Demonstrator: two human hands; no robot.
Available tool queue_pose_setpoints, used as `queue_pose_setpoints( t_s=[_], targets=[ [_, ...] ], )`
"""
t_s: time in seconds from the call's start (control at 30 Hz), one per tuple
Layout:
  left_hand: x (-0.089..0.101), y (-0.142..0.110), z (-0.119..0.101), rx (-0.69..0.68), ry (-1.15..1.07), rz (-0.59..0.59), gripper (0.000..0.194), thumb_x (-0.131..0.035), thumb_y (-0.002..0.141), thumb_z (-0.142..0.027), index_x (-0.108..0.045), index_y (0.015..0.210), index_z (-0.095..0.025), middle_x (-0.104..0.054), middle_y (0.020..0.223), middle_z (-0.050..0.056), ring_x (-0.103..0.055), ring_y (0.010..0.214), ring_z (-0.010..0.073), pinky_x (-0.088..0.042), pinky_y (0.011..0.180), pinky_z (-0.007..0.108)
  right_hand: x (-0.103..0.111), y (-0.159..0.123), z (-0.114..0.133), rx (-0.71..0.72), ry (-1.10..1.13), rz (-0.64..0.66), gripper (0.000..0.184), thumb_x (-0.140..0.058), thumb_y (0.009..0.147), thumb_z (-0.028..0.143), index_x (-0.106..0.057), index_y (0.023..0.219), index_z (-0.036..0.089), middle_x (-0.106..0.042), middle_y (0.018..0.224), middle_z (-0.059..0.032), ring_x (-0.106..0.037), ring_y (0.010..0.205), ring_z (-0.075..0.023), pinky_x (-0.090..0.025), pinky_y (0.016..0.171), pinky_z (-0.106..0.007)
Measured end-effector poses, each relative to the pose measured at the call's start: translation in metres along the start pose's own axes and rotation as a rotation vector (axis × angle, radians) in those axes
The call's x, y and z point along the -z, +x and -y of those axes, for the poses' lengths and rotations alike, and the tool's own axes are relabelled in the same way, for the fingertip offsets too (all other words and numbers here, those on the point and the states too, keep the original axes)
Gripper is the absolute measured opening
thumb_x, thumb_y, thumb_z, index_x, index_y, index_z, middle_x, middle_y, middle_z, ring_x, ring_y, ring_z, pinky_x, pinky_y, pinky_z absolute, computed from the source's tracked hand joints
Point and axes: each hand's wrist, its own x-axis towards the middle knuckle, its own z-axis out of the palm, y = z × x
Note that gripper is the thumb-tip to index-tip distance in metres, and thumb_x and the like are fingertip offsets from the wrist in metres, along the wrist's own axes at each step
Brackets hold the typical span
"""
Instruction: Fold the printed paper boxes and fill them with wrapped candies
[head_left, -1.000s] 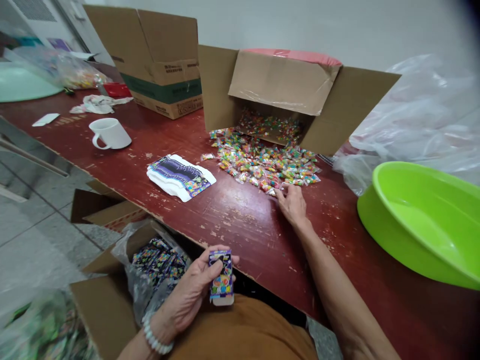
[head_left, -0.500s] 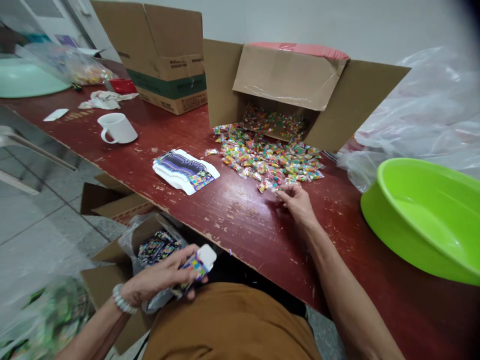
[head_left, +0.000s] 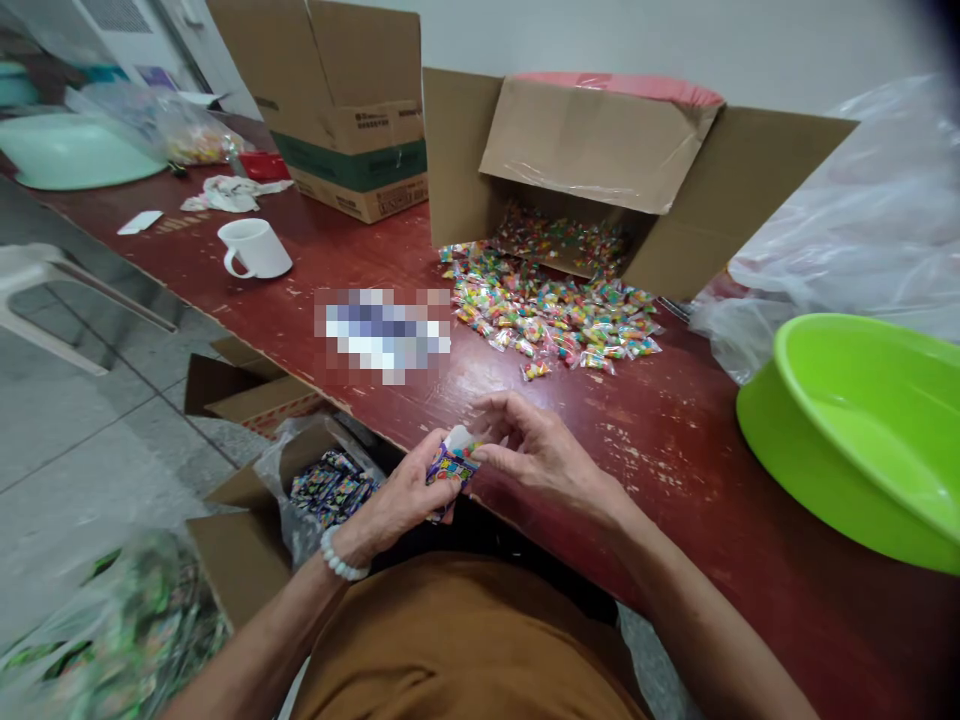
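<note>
My left hand (head_left: pixel 416 485) is closed around a small purple patterned candy carton (head_left: pixel 450 470), whose white end flap stands up. Colourful bits, apparently a wrapped candy packet (head_left: pixel 472 450), show at the carton's mouth. Right beside that mouth is my right hand (head_left: pixel 529 445), its thumb tip close to the packet and its fingers curved apart from the thumb. Beyond both hands, a heap of small clear candy packets (head_left: pixel 555 320) spills from a cardboard box (head_left: pixel 581 150) lying on its side. One packet (head_left: pixel 535 371) lies at the heap's near edge.
On the red table (head_left: pixel 675 500) are a blurred-out flat stack (head_left: pixel 386 335), a white mug (head_left: pixel 255 250), a taller carton (head_left: pixel 360 130) and a green basin (head_left: pixel 810 440). Below the left edge, a lined box (head_left: pixel 289 470) contains dark patterned packs. A plastic stool (head_left: pixel 52 270) stands at left.
My right hand has moved from the candy heap back to the carton's mouth. My left hand has raised the carton and brought it rightward to the table's edge.
</note>
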Motion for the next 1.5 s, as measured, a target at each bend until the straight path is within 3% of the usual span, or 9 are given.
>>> queue_pose_setpoints(
  t_s=[0.23, 0.43, 0.57, 0.77, 0.9, 1.0, 1.23, 1.33, 1.5],
  targets=[
    [-0.004, 0.0, 0.001, -0.005, -0.112, -0.076, 0.029, -0.063, 0.081, -0.025, -0.05, 0.107, -0.018, -0.064, 0.083, 0.001, -0.057, 0.059, 0.0106, -0.048, 0.057, 0.023, -0.006, 0.004, -0.006, -0.169, 0.428, -0.284, 0.032, -0.078, 0.075, 0.031, -0.062, 0.101, 0.022, -0.066, 0.09, -0.0008, -0.064, 0.081, -0.0134, -0.053, 0.075, -0.027],
    [-0.011, 0.004, 0.007, -0.053, -0.314, -0.035, 0.033, -0.068, 0.082, -0.037, -0.058, 0.107, -0.017, -0.067, 0.083, 0.004, -0.061, 0.061, 0.014, -0.05, 0.053, 0.024, -0.021, 0.003, -0.013, -0.338, 0.715, -0.139, 0.044, -0.086, 0.068, 0.039, -0.061, 0.1, 0.021, -0.063, 0.079, 0.0009, -0.057, 0.057, -0.0117, -0.049, 0.047, -0.024],
    [-0.014, 0.009, 0.006, 0.04, -0.519, -0.084, 0.045, -0.054, 0.089, -0.056, -0.063, 0.103, -0.014, -0.069, 0.074, 0.007, -0.061, 0.048, 0.015, -0.048, 0.045, 0.025, -0.021, -0.002, -0.016, -0.36, 0.816, -0.108, 0.04, -0.082, 0.074, 0.039, -0.061, 0.105, 0.021, -0.064, 0.081, 0.0006, -0.057, 0.057, -0.0108, -0.05, 0.051, -0.024],
    [-0.018, 0.011, 0.008, -0.02, -0.532, -0.185, 0.031, -0.067, 0.083, -0.042, -0.063, 0.097, -0.015, -0.069, 0.07, 0.004, -0.062, 0.051, 0.0144, -0.052, 0.044, 0.023, -0.034, -0.005, -0.019, -0.28, 0.633, -0.054, 0.027, -0.075, 0.081, 0.041, -0.065, 0.096, 0.022, -0.06, 0.071, 0.0023, -0.053, 0.052, -0.0115, -0.05, 0.05, -0.026],
    [-0.015, 0.011, 0.009, 0.079, -0.661, -0.118, 0.03, -0.063, 0.087, -0.046, -0.062, 0.092, -0.016, -0.068, 0.066, 0.002, -0.063, 0.046, 0.0153, -0.052, 0.041, 0.024, -0.035, -0.006, -0.015, 0.06, 0.131, -0.264, 0.011, -0.068, 0.087, 0.034, -0.071, 0.086, 0.024, -0.069, 0.083, -0.0039, -0.065, 0.076, -0.0185, -0.054, 0.072, -0.034],
    [-0.012, 0.011, 0.005, 0.153, -0.779, -0.031, 0.042, -0.052, 0.092, -0.057, -0.061, 0.106, -0.019, -0.069, 0.067, 0.002, -0.065, 0.044, 0.0182, -0.054, 0.039, 0.028, -0.031, -0.007, -0.011, 0.181, -0.07, -0.185, 0.013, -0.062, 0.091, 0.03, -0.074, 0.091, 0.025, -0.073, 0.092, -0.0058, -0.066, 0.087, -0.0206, -0.053, 0.084, -0.037],
    [-0.013, 0.012, 0.001, 0.094, -0.695, -0.105, 0.062, -0.037, 0.096, -0.062, -0.054, 0.135, -0.018, -0.07, 0.069, 0.006, -0.064, 0.044, 0.0178, -0.051, 0.04, 0.026, -0.042, 0.002, -0.006, -0.306, 0.659, -0.121, 0.025, -0.078, 0.077, 0.04, -0.063, 0.079, 0.02, -0.063, 0.063, 0.0024, -0.052, 0.041, -0.0115, -0.051, 0.038, -0.028],
    [-0.011, 0.013, 0.006, 0.089, -0.653, -0.128, 0.067, -0.037, 0.094, -0.065, -0.053, 0.138, -0.016, -0.07, 0.069, 0.007, -0.064, 0.046, 0.0179, -0.05, 0.041, 0.025, -0.045, 0.007, -0.007, -0.352, 0.741, -0.119, 0.029, -0.083, 0.07, 0.04, -0.062, 0.075, 0.02, -0.056, 0.048, 0.0057, -0.051, 0.037, -0.0123, -0.052, 0.035, -0.028],
    [-0.006, 0.012, 0.014, 0.089, -0.587, -0.125, 0.069, -0.041, 0.093, -0.066, -0.057, 0.136, -0.015, -0.071, 0.07, 0.008, -0.063, 0.044, 0.0177, -0.049, 0.039, 0.025, -0.046, 0.008, -0.008, -0.347, 0.715, -0.151, 0.032, -0.085, 0.066, 0.039, -0.06, 0.066, 0.018, -0.062, 0.056, 0.0029, -0.051, 0.039, -0.0094, -0.051, 0.037, -0.026]
  ],
)
